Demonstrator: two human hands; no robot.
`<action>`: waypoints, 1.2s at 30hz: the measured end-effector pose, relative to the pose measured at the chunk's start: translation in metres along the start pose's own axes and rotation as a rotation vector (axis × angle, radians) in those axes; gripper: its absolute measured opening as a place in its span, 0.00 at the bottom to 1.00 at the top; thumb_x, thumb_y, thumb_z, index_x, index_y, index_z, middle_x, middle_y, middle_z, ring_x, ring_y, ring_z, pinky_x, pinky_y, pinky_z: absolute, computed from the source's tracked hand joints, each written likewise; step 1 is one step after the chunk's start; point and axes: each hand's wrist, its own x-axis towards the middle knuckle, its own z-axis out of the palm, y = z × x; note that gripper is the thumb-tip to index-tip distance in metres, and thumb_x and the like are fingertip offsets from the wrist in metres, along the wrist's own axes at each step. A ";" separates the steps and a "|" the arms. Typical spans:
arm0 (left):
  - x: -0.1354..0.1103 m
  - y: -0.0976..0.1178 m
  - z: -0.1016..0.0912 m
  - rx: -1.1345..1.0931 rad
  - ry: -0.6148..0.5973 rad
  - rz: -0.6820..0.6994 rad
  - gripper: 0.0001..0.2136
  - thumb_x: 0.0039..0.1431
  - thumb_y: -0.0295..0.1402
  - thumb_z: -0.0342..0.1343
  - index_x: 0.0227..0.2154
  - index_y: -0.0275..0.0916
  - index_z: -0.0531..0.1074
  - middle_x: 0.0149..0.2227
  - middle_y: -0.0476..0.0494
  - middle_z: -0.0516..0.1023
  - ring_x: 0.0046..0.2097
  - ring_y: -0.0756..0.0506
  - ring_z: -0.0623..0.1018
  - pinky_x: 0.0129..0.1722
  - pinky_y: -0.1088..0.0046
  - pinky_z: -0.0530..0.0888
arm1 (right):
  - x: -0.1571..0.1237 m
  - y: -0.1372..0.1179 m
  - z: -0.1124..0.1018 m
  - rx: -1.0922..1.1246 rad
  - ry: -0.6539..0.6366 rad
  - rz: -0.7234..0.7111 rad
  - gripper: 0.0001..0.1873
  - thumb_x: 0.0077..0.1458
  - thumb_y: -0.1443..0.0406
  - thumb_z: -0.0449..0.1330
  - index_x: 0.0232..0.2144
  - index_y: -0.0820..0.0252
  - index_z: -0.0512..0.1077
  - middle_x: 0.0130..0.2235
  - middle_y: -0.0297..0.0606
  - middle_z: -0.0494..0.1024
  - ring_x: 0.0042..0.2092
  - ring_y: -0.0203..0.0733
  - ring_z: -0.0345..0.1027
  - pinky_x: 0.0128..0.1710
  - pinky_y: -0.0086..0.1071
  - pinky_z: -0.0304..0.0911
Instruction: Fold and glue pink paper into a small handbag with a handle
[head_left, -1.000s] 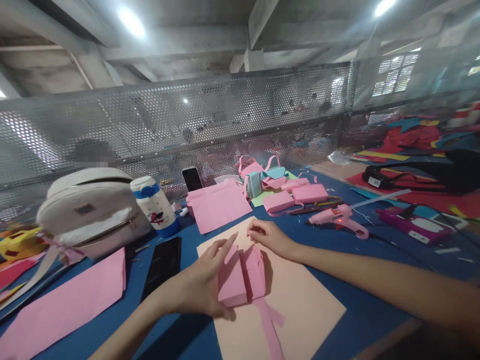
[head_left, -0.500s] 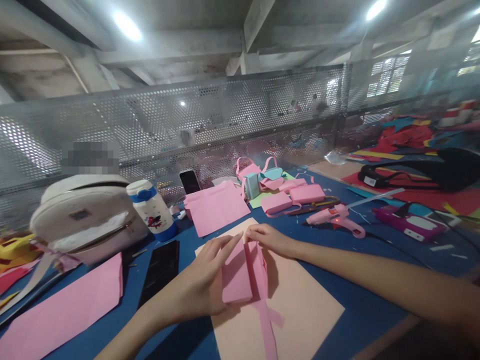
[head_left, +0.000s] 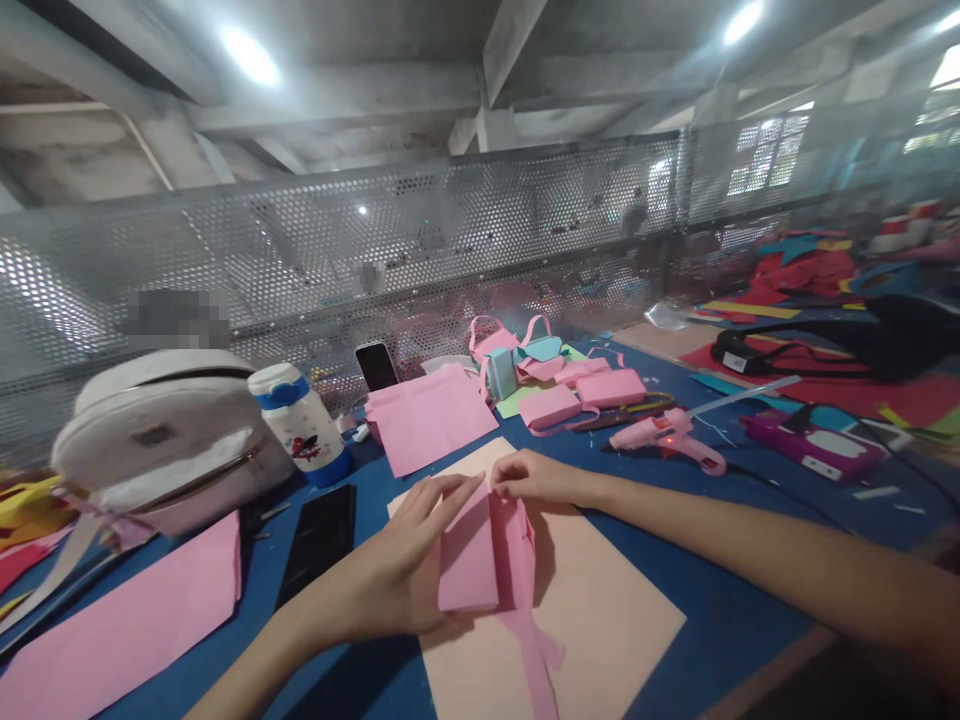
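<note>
A small pink paper box [head_left: 469,560] lies on a peach paper sheet [head_left: 600,620], with a folded pink flap along its right side. My left hand [head_left: 409,545] grips the box from the left, its thumb and fingers around the far left edge. At the far end, my right hand [head_left: 529,474] pinches the box's edge with curled fingers; the fingertips are partly hidden. A pink paper strip [head_left: 538,670] trails from the box's near end toward me.
A pink glue gun [head_left: 670,432] with a lit red light lies right. Behind are pink paper boxes [head_left: 611,386] and pink sheets [head_left: 435,415]. Left stand a bottle [head_left: 304,430], a black phone [head_left: 319,540], a white backpack [head_left: 172,430] and folded pink paper [head_left: 142,620].
The view has shifted slightly. Both hands keep nearly the same place on the pink box, and the right hand's fingers look a little more curled.
</note>
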 end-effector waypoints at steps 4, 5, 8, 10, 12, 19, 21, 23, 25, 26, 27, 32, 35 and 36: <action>0.000 -0.001 -0.001 0.000 -0.014 -0.009 0.50 0.50 0.34 0.65 0.67 0.54 0.35 0.65 0.36 0.50 0.66 0.31 0.55 0.60 0.47 0.63 | 0.000 0.001 -0.002 -0.011 -0.029 -0.010 0.11 0.48 0.60 0.65 0.26 0.63 0.73 0.26 0.32 0.71 0.31 0.36 0.64 0.33 0.29 0.59; 0.000 -0.001 -0.002 -0.003 -0.017 -0.011 0.50 0.50 0.34 0.65 0.67 0.54 0.35 0.65 0.36 0.50 0.66 0.31 0.54 0.60 0.46 0.63 | 0.000 -0.001 -0.003 -0.012 -0.038 -0.012 0.11 0.48 0.59 0.65 0.26 0.63 0.72 0.26 0.32 0.71 0.30 0.36 0.64 0.33 0.29 0.59; 0.001 -0.001 -0.002 -0.013 -0.025 -0.022 0.50 0.49 0.33 0.65 0.67 0.55 0.36 0.66 0.37 0.50 0.66 0.30 0.54 0.61 0.45 0.62 | -0.002 -0.005 -0.003 -0.018 -0.056 -0.018 0.11 0.49 0.60 0.64 0.25 0.63 0.72 0.26 0.32 0.71 0.30 0.36 0.64 0.34 0.29 0.59; 0.001 -0.001 -0.002 -0.021 -0.029 -0.031 0.50 0.49 0.33 0.65 0.67 0.55 0.37 0.66 0.37 0.50 0.66 0.30 0.55 0.61 0.46 0.62 | -0.003 -0.007 -0.002 -0.026 -0.058 -0.019 0.10 0.49 0.60 0.64 0.25 0.63 0.72 0.26 0.32 0.71 0.31 0.36 0.64 0.34 0.29 0.59; 0.000 -0.003 -0.002 -0.027 -0.033 -0.035 0.50 0.49 0.33 0.65 0.67 0.54 0.37 0.66 0.37 0.50 0.66 0.30 0.55 0.61 0.46 0.62 | -0.003 -0.008 -0.002 -0.039 -0.050 -0.017 0.10 0.50 0.61 0.63 0.25 0.63 0.72 0.27 0.32 0.72 0.31 0.36 0.65 0.34 0.29 0.59; -0.001 -0.009 -0.001 -0.008 -0.015 -0.013 0.49 0.50 0.33 0.65 0.67 0.55 0.37 0.67 0.39 0.49 0.67 0.31 0.53 0.62 0.48 0.62 | -0.004 -0.012 -0.003 -0.075 -0.025 0.011 0.07 0.51 0.63 0.60 0.27 0.63 0.74 0.28 0.32 0.73 0.33 0.37 0.66 0.35 0.29 0.59; -0.001 -0.008 -0.002 -0.004 -0.015 -0.014 0.49 0.50 0.32 0.65 0.67 0.55 0.38 0.67 0.38 0.49 0.66 0.31 0.54 0.61 0.48 0.63 | -0.005 -0.013 -0.003 -0.073 -0.031 0.016 0.06 0.50 0.64 0.61 0.26 0.63 0.73 0.27 0.31 0.72 0.32 0.36 0.65 0.34 0.28 0.59; -0.001 -0.007 -0.002 -0.011 -0.019 -0.011 0.49 0.50 0.32 0.64 0.67 0.55 0.37 0.67 0.38 0.49 0.66 0.32 0.54 0.61 0.48 0.63 | -0.005 -0.013 -0.003 -0.069 -0.036 0.018 0.06 0.49 0.64 0.61 0.25 0.63 0.73 0.26 0.31 0.71 0.31 0.36 0.64 0.33 0.28 0.58; 0.000 -0.007 -0.002 -0.019 -0.024 -0.010 0.49 0.51 0.32 0.64 0.67 0.55 0.37 0.66 0.37 0.49 0.66 0.31 0.53 0.61 0.47 0.62 | -0.005 -0.013 -0.002 -0.067 -0.039 0.016 0.07 0.49 0.64 0.61 0.25 0.63 0.72 0.25 0.31 0.71 0.30 0.35 0.64 0.32 0.28 0.58; 0.000 -0.006 -0.002 -0.022 -0.027 -0.010 0.49 0.51 0.32 0.64 0.67 0.54 0.37 0.66 0.37 0.49 0.66 0.31 0.53 0.61 0.46 0.62 | -0.005 -0.013 -0.002 -0.068 -0.041 0.014 0.07 0.49 0.64 0.62 0.25 0.63 0.72 0.25 0.31 0.71 0.30 0.35 0.64 0.32 0.28 0.57; 0.000 -0.006 -0.002 -0.025 -0.027 -0.009 0.49 0.51 0.33 0.64 0.67 0.54 0.37 0.66 0.37 0.49 0.66 0.31 0.53 0.61 0.46 0.62 | -0.005 -0.014 -0.002 -0.070 -0.044 0.012 0.07 0.50 0.64 0.62 0.25 0.63 0.72 0.26 0.31 0.71 0.30 0.35 0.64 0.32 0.28 0.58; 0.000 -0.006 -0.002 -0.037 -0.032 -0.015 0.47 0.51 0.34 0.64 0.67 0.54 0.39 0.67 0.37 0.50 0.67 0.31 0.53 0.61 0.46 0.61 | -0.007 -0.020 -0.003 -0.073 -0.074 0.002 0.05 0.50 0.66 0.61 0.25 0.63 0.72 0.26 0.31 0.71 0.31 0.35 0.64 0.34 0.28 0.59; 0.000 -0.006 -0.002 -0.043 -0.028 -0.005 0.46 0.51 0.34 0.63 0.67 0.53 0.40 0.66 0.37 0.52 0.66 0.31 0.54 0.61 0.47 0.62 | -0.007 -0.021 -0.003 -0.074 -0.080 -0.004 0.05 0.50 0.67 0.61 0.25 0.63 0.72 0.26 0.31 0.71 0.31 0.35 0.65 0.34 0.28 0.59; 0.000 -0.006 -0.002 -0.041 -0.026 0.004 0.46 0.51 0.34 0.63 0.67 0.53 0.40 0.66 0.37 0.52 0.66 0.31 0.54 0.61 0.46 0.61 | -0.007 -0.020 -0.003 -0.076 -0.077 -0.007 0.05 0.50 0.67 0.60 0.25 0.63 0.72 0.26 0.30 0.71 0.31 0.35 0.65 0.34 0.28 0.60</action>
